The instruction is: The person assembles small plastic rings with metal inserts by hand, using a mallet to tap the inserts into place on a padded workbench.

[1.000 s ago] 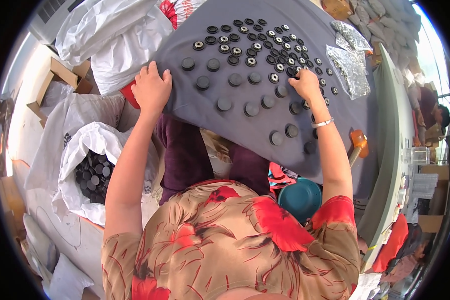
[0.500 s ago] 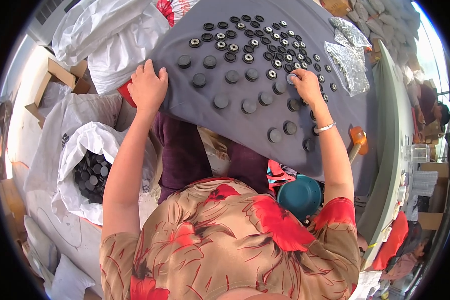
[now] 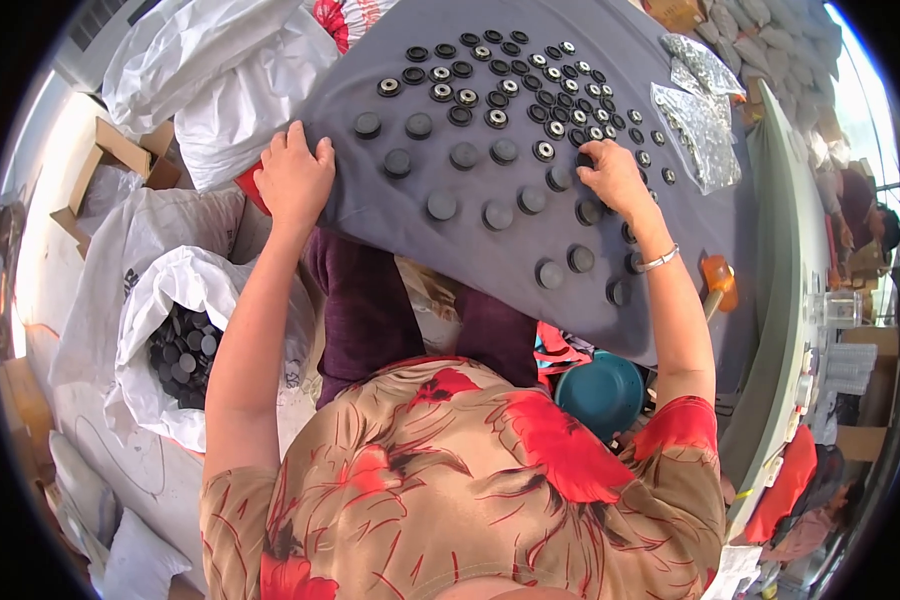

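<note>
My left hand (image 3: 295, 180) lies with fingers stretched out on the left edge of the grey cloth-covered table (image 3: 390, 215). Over the right half of the table, my right hand (image 3: 618, 182) has thumb and finger closed at a black round cap (image 3: 582, 159), partly hidden by the fingers. Several similar plain black caps (image 3: 497, 214) lie spread over the near part of the table. Beyond them are several black rings (image 3: 417, 53), open side up. Some rings hold a silvery centre piece (image 3: 442, 91).
Clear plastic bags of small shiny parts (image 3: 705, 145) lie at the table's right. An orange-headed mallet (image 3: 718, 280) is below them. A teal basin (image 3: 598, 395) stands beneath the near edge. At left, an open white sack (image 3: 135, 330) holds many black discs (image 3: 182, 350).
The disc at my right fingertips showed a pale grey face before; now it looks dark and lies lower against the cloth. My right wrist has shifted slightly right. My left hand stays put.
</note>
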The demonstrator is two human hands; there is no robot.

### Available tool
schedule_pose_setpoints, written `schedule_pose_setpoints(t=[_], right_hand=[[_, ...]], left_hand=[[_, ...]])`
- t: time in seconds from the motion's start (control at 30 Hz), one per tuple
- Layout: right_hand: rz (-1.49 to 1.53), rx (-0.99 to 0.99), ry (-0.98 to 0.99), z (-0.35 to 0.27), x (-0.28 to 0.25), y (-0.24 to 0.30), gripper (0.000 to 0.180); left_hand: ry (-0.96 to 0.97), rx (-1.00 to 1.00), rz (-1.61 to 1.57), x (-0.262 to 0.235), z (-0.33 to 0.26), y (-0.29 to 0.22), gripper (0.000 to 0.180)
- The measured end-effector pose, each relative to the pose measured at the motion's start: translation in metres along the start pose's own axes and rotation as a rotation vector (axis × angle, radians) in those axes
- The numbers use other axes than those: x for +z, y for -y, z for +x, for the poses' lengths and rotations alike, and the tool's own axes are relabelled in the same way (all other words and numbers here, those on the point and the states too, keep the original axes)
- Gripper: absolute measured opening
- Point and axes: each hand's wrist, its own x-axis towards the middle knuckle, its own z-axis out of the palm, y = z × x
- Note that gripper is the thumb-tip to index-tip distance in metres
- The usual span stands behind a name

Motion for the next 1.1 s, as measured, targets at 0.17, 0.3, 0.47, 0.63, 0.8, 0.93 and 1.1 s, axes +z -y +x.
schedule_pose_setpoints(t=[0.17,0.3,0.47,0.63,0.8,0.93,1.1], right_hand=[[0.097,-0.137,0.034,0.016,-0.005,0.04,0.033],[-0.014,-0.171,0.104,0.024,0.005,0.042,0.033],[-0.027,-0.15,0.113,0.034,0.002,0.044,0.033],[-0.165,-0.159,0.033,0.04,-0.005,0.069,0.029],[-0.008,-0.205,-0.035,0.073,0.01,0.082,0.024],[0.034,-0.14,-0.028,0.099,0.022,0.088,0.025],[-0.191,-0.014,0.036,0.117,0.035,0.104,0.027]], left_hand=[[-0.01,-0.005,0.004,0.0,-0.002,0.002,0.055],[-0.014,0.006,0.008,0.002,-0.003,0.0,0.055],[-0.02,0.007,-0.011,0.001,0.0,0.001,0.054],[-0.073,0.027,0.016,0.007,-0.002,0.006,0.054],[-0.061,0.025,-0.028,0.001,-0.001,0.0,0.053],[-0.058,0.019,-0.029,0.003,-0.003,0.001,0.054],[-0.034,0.006,-0.026,0.001,-0.002,0.001,0.054]])
